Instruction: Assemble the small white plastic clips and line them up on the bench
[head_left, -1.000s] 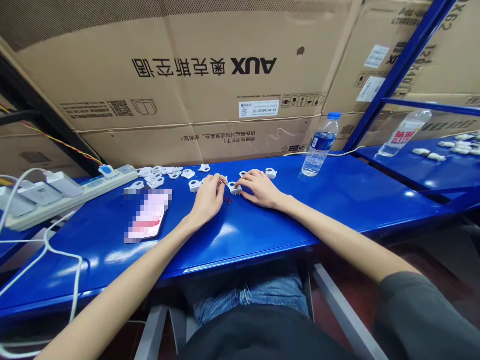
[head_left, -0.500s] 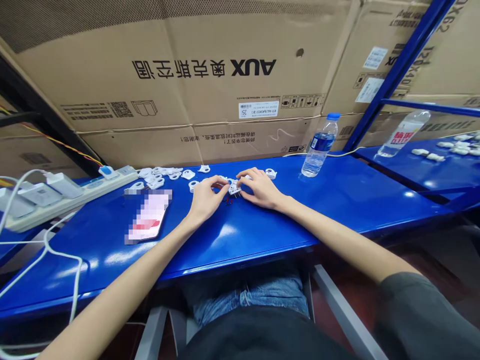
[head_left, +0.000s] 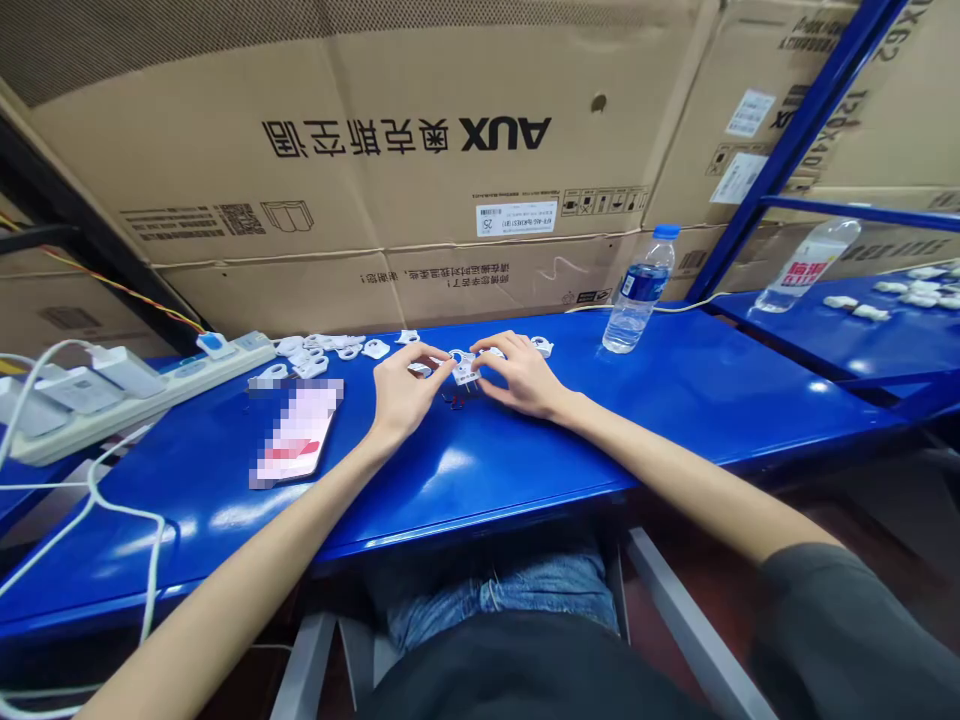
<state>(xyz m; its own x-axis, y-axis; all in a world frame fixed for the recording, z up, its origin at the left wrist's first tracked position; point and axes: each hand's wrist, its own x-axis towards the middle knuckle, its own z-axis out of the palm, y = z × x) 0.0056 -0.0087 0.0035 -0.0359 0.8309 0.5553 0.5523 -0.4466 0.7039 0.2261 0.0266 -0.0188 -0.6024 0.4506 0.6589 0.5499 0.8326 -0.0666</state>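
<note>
A small white plastic part (head_left: 466, 373) with a ring-shaped opening and thin metal pins at its lower edge is held just over the blue table. My left hand (head_left: 403, 396) pinches its left side between thumb and fingertips. From the right, my right hand (head_left: 523, 376) grips the same part, thumb below and fingers curled over the top. Small red and dark pieces (head_left: 454, 402), too small to name, are just below it. Similar white parts (head_left: 311, 352) lie in a loose group beyond my left hand, and another white part (head_left: 541, 347) is behind my right hand.
A phone (head_left: 300, 435) lies on the blue table (head_left: 525, 480) at left, near a power strip (head_left: 172, 385) with chargers and cables. A water bottle (head_left: 641, 290) stands at back right. Cardboard boxes (head_left: 420, 200) rise behind; a second bottle (head_left: 806, 268) is beyond the blue post.
My left hand has shifted slightly left and its fingers have straightened a little at the white part. The part is tilted a bit differently. My right hand stays almost in place.
</note>
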